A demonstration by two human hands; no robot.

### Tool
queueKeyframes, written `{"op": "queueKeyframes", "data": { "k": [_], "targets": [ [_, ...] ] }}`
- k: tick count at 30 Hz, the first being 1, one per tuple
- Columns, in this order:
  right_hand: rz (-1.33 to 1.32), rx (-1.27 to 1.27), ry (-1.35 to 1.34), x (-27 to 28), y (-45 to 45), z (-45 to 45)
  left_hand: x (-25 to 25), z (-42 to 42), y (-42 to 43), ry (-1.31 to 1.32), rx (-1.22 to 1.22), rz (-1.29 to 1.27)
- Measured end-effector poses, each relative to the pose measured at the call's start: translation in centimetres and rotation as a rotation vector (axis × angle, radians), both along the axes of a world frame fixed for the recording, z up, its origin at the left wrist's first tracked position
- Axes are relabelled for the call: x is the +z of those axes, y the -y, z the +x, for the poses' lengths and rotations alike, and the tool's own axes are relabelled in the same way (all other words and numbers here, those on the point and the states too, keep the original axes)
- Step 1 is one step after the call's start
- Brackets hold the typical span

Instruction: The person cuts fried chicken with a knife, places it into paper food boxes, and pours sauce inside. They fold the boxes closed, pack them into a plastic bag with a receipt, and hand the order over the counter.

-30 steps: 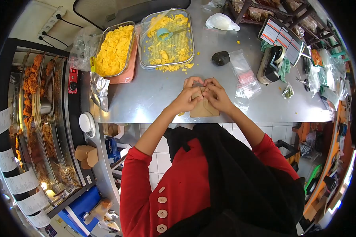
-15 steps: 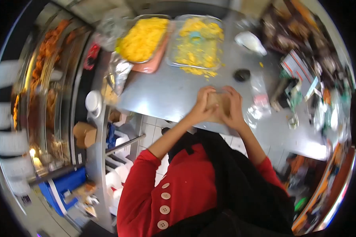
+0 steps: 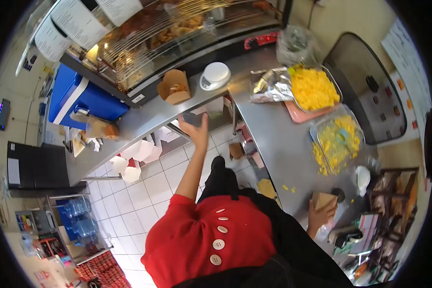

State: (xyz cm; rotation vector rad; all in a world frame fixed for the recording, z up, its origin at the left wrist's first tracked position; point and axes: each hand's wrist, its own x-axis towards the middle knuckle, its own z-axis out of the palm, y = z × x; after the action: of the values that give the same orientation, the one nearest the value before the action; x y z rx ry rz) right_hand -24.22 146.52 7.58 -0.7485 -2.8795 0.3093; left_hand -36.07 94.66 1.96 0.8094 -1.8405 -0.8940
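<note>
My right hand (image 3: pixel 321 215) is wrapped round a small brown cardboard takeaway box (image 3: pixel 324 199) on the metal table, beside a small dark round object (image 3: pixel 339 194). My left hand (image 3: pixel 195 130) reaches forward, thumb and fingers apart, at the edge of the narrow steel counter. Just beyond it stands an open brown takeaway box (image 3: pixel 174 87) with some food inside. A white kitchen scale (image 3: pixel 215 76) is to the right of that box. A greyish patch shows between my left fingers; I cannot make out what it is.
On the metal table (image 3: pixel 266 139) are a heaped tray of yellow food (image 3: pixel 315 89), a partly filled glass tray (image 3: pixel 338 139) with spilled bits, and a foil bag (image 3: pixel 271 86). A heated display case (image 3: pixel 177 33) stands behind the counter. A blue cooler box (image 3: pixel 89 98) is at left.
My view has swung left. My left hand has come off the brown box and moved to the steel counter's edge. My right hand stays on the box.
</note>
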Motion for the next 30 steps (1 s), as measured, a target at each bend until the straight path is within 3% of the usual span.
{"op": "queueKeyframes", "data": {
  "k": [2,5,7,10,13,16,19,20,23,27,30],
  "targets": [
    [0.193,-0.093,0.089,-0.1,1.5,-1.0,0.2,-3.8,5.5,-0.049,0.179,0.142],
    [0.297,0.002,-0.241,3.0,3.6,-3.5,0.1,-8.4,9.2,0.009,0.364,0.273],
    [0.277,0.236,-0.394,6.0,7.1,-6.2,0.1,-9.9,9.4,-0.015,0.401,0.16],
    [0.115,0.488,-0.52,8.5,14.0,-9.8,-1.1,-10.3,11.3,-0.36,0.265,0.285],
    [0.009,0.632,-0.5,9.4,20.5,-12.1,-0.5,-6.4,12.1,-0.239,0.003,0.155],
    [-0.087,0.75,-0.467,8.0,25.4,-13.2,1.8,-2.7,11.9,-0.163,-0.1,0.022],
    [-0.219,0.857,-0.44,6.0,30.1,-14.0,-0.3,-1.2,13.8,-0.122,-0.23,-0.008],
    [-0.27,0.892,-0.422,5.7,31.5,-14.0,-1.5,-0.7,14.7,-0.015,-0.242,0.209],
    [-0.312,0.985,-0.366,5.2,34.8,-14.5,-1.6,-1.6,15.8,-0.158,-0.413,0.281],
    [-0.387,1.073,-0.381,5.0,37.7,-15.8,1.1,-2.6,16.4,-0.179,-0.481,-0.105],
    [-0.517,1.148,-0.314,3.9,40.0,-17.3,-1.1,-2.8,17.1,-0.136,-0.522,0.264]
  ]
}}
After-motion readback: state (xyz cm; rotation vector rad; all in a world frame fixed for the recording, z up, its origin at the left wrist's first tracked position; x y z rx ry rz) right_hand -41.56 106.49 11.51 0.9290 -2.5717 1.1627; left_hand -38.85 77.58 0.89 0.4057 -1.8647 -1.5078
